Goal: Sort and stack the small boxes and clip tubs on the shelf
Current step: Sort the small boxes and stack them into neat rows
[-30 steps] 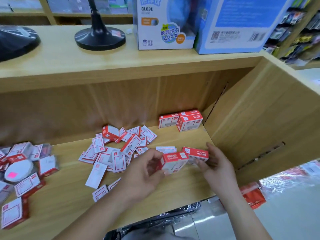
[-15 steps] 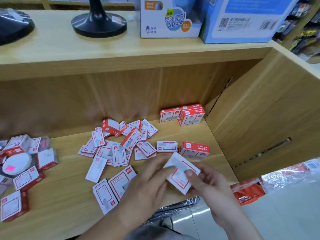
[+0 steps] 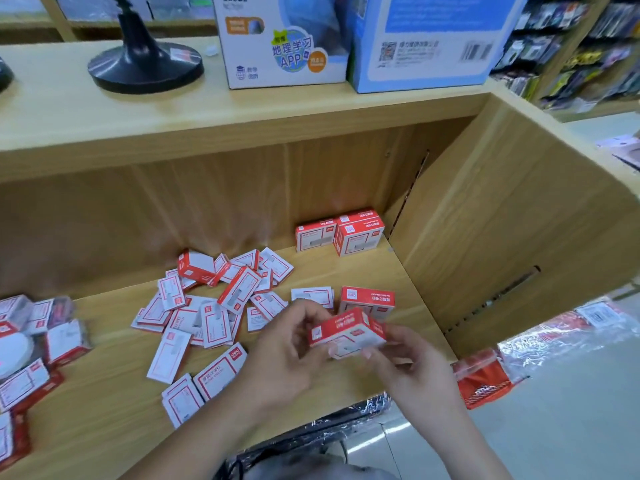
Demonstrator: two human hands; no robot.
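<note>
Both hands hold a small stack of red-and-white boxes above the front of the wooden shelf. My left hand grips its left end and my right hand supports it from below on the right. Just behind it a single red box stands on the shelf. A neat group of stacked boxes sits in the back right corner. Several loose boxes lie scattered over the middle. More boxes and a round white clip tub are at the left edge.
The shelf's right wall stands close to my right hand. Above, the top board carries a black lamp base, a globe carton and a blue carton. Red packets in plastic lie on the floor at the right.
One second ago both hands set a red box down at the right. Half a second ago they held one flat white box. Now they hold a small stack turned red side up.
</note>
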